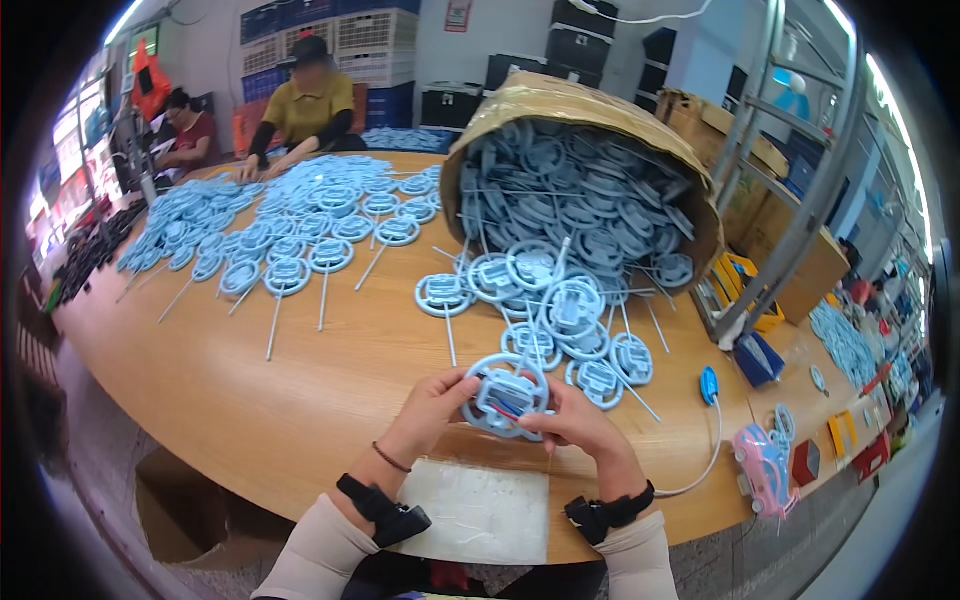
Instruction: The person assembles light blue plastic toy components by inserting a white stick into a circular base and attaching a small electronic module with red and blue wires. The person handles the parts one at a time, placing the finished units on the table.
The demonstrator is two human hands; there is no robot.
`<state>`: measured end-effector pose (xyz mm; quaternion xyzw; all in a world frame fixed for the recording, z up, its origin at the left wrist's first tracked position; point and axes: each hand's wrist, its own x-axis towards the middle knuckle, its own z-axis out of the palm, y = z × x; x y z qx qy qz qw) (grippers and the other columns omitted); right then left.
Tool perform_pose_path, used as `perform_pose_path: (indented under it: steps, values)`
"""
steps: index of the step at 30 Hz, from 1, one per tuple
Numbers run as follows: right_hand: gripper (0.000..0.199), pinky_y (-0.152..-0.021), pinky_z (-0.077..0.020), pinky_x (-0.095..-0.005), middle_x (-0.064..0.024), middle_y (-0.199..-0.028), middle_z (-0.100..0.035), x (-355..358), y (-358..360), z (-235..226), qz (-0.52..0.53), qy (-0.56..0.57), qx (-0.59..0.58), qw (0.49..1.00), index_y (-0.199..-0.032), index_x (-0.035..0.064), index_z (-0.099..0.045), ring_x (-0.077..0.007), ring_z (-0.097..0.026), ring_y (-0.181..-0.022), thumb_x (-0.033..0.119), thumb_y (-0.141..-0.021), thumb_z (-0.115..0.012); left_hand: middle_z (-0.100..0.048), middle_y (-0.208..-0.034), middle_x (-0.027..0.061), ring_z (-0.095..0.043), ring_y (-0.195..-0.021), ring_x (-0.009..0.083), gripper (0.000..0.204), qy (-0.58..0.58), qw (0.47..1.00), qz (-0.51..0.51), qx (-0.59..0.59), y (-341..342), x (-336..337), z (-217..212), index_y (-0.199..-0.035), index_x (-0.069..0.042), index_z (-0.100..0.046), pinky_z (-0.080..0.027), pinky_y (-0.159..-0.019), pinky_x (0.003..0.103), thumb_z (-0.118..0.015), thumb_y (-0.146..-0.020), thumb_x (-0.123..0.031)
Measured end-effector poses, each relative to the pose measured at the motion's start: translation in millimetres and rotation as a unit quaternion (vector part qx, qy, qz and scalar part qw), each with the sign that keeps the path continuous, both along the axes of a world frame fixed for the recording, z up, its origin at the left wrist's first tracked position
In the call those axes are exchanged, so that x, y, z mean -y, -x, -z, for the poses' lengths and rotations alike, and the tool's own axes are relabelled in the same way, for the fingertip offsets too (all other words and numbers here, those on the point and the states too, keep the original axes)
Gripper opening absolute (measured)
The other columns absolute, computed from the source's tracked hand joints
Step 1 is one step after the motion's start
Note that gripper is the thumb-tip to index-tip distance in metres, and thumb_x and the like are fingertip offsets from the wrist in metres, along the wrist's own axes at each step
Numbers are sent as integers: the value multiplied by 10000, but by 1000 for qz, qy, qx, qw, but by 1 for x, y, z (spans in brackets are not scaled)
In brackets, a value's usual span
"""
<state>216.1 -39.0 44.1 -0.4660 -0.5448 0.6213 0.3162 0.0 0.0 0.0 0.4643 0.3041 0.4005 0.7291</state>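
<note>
head view: the left hand (445, 398) grasps the left rim of a blue plastic wheel (508, 392), thumb on top; the right hand (575, 420) pinches its lower right edge, beside thin red and blue wires (507, 409). the wheel is centred at the near side, above a white sheet (480, 510). the two-sided hold appears meant to keep it steady and its wired face visible. a carton (592, 97) lies on its side, mouth facing near, presumably so loose wheels (575, 185) stay within reach. surface: curved wooden table (385, 340), with a wheel pile (320, 195) far left. room: a co-worker (312, 105) sits far left before stacked crates (375, 50); a metal ladder (843, 130) stands right.
</note>
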Motion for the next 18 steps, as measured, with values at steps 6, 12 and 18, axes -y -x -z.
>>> perform_pose_path:
  steps: [6,12,18]
  values:
    - [461,-368,-344,-168,-20,-752,-586,-1,-15,-7,11,9,13,1000,-1076,40,-538,-57,-500,-435,203,-689,-728,-595,-1001,37,-588,-879,134,262,11,999,-24,47,-20,5,0,-1118,-17,-535,-508,-775,298,-499,-903,-163]
    - [355,-381,-366,-194,-21,-657,-585,-5,-17,12,-15,-45,10,999,-972,51,-583,-69,-488,-435,178,-681,-742,-608,-979,45,-594,-871,123,273,6,1000,3,22,-13,0,9,-1108,-17,-534,-497,-754,276,-497,-904,-195]
    - [339,-405,-385,-210,-20,-635,-550,-6,-18,13,-42,-70,3,997,-946,26,-567,-81,-505,-459,189,-694,-727,-614,-968,55,-603,-853,132,267,-39,999,-10,36,-11,2,6,-1079,-14,-546,-506,-751,285,-505,-902,-210]
